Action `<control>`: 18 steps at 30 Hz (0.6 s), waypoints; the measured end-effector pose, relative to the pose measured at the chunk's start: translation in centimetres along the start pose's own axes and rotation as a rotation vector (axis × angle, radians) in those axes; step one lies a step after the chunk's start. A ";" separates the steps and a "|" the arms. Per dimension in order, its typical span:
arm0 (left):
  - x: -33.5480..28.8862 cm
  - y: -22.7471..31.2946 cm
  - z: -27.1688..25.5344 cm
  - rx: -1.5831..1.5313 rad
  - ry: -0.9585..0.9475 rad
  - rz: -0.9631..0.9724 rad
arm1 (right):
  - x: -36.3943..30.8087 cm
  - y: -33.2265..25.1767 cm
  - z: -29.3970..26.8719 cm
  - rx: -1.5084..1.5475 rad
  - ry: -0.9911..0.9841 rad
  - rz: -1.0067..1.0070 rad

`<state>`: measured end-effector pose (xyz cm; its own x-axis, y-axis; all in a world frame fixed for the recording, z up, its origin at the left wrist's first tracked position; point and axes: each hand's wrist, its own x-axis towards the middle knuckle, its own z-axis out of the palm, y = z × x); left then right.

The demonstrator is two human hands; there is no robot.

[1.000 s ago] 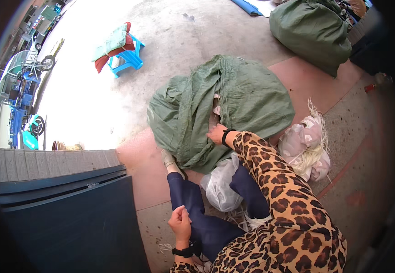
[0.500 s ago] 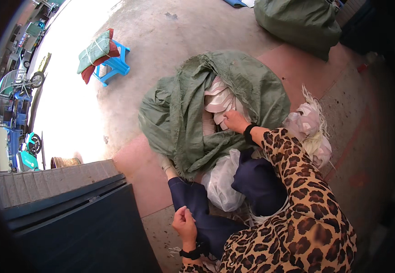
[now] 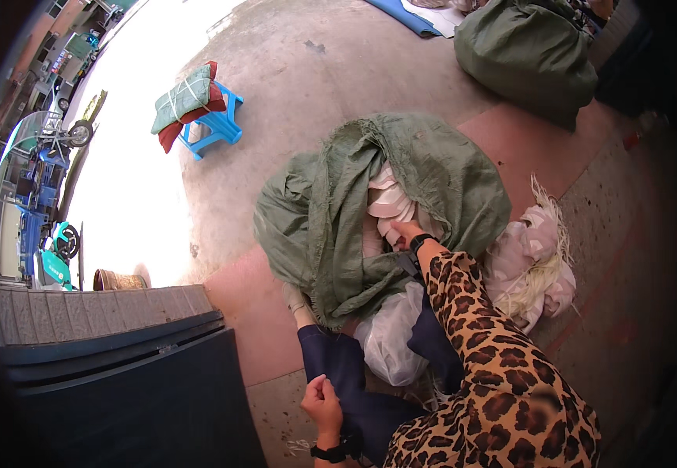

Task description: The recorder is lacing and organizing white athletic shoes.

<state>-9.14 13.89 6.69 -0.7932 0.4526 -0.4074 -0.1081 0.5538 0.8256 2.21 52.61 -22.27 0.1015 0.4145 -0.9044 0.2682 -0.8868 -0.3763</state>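
Head view: right hand (image 3: 405,232) reaches into open green sack (image 3: 440,168) on floor w/ fingers on pale cloth (image 3: 389,204); grip can't tell. Left hand (image 3: 321,402) curled shut, empty, by knee. Cloth prob. soft, light; grab a fold. White bag (image 3: 389,335) below sack; second sack (image 3: 521,54) top right.

green sack (image 3: 440,171) (olive), leopard-print sleeve (image 3: 494,366), blue stool (image 3: 217,125)

My right hand (image 3: 407,232) is hemmed in at the mouth of the green sack (image 3: 447,168) — folded sack cloth on its left, a pink bundle (image 3: 529,261) on its right, a clear plastic bag (image 3: 389,339) beneath my forearm — while the concrete floor (image 3: 291,70) beyond lies open.
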 end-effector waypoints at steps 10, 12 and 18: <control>0.5 0.1 -0.4 0.009 -0.001 0.024 | -6.3 -0.6 -4.7 0.023 -0.022 -0.202; 0.7 0.2 -0.3 -0.015 -0.004 0.051 | -10.0 -1.5 -7.5 -0.077 -0.220 -0.234; 0.8 -1.6 -0.9 -0.035 -0.040 0.094 | -26.6 -10.0 -10.4 -0.073 -0.699 -0.494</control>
<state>-10.16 12.78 5.38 -0.7763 0.5293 -0.3424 -0.0562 0.4829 0.8739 6.83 52.57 7.60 -0.6506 0.5066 -0.5658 0.1901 -0.6127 -0.7672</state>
